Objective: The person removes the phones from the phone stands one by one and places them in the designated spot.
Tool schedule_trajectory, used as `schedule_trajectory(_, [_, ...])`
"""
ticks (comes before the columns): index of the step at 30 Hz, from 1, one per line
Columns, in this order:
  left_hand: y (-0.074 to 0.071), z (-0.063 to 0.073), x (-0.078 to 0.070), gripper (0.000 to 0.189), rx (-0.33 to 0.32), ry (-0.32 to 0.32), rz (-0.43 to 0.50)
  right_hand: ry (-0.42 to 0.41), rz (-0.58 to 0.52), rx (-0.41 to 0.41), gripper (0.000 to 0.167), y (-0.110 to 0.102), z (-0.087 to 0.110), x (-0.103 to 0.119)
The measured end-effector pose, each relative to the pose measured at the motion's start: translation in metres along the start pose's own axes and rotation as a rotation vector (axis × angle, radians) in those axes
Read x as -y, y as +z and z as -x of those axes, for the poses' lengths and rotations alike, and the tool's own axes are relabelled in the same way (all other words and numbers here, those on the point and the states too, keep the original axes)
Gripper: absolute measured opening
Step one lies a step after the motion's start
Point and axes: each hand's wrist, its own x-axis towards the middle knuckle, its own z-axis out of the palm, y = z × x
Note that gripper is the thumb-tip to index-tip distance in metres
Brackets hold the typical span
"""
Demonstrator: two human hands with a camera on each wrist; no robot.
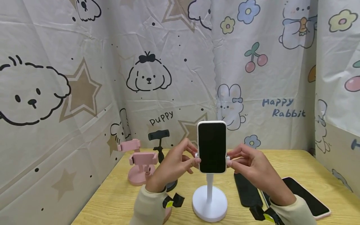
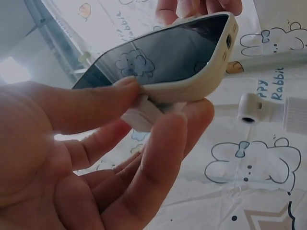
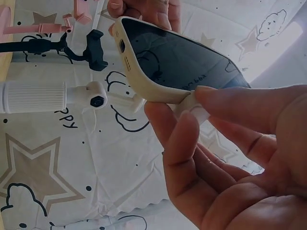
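Note:
A smartphone [image 1: 212, 147] in a white case stands upright, screen towards me, in the holder of a white phone stand [image 1: 209, 206] with a round base. On the phone's left side my left hand [image 1: 175, 164] pinches the holder's white clamp arm [image 2: 144, 115] between thumb and fingers. Opposite it, my right hand [image 1: 254, 165] pinches the other clamp arm [image 3: 192, 108] in the same way. Both thumbs lie at the phone's edges. The holder's back is hidden behind the phone in the head view; the wrist views show the stand's white stem joint [image 2: 249, 108] below it.
Left of the white stand are pink phone stands [image 1: 144, 158] and a black phone stand [image 1: 159, 135], partly behind my left arm. To the right lie a black phone [image 1: 248, 190] and a larger dark-screened device [image 1: 306, 197] with a pink edge. Printed curtains [image 1: 168, 103] enclose the wooden table [image 1: 104, 203].

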Motion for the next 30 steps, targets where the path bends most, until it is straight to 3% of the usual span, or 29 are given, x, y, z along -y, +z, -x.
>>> schedule_trajectory(14, [-0.006, -0.001, 0.003, 0.026, 0.022, -0.017, -0.028, 0.021, 0.028, 0.037, 0.034, -0.004, 0.002, 0.000])
schedule_trajectory(19, [-0.008, -0.001, 0.003, 0.026, -0.010, -0.012, -0.071, 0.002, 0.088, -0.017, 0.043, 0.000, -0.001, 0.005])
schedule_trajectory(24, [-0.009, -0.001, 0.003, 0.024, -0.048, -0.003, -0.126, -0.019, -0.037, -0.092, 0.046, 0.012, -0.008, 0.010])
schedule_trajectory(30, [-0.008, -0.001, 0.006, 0.024, -0.054, -0.002, -0.102, -0.042, -0.228, -0.095, 0.044, 0.028, -0.017, 0.010])
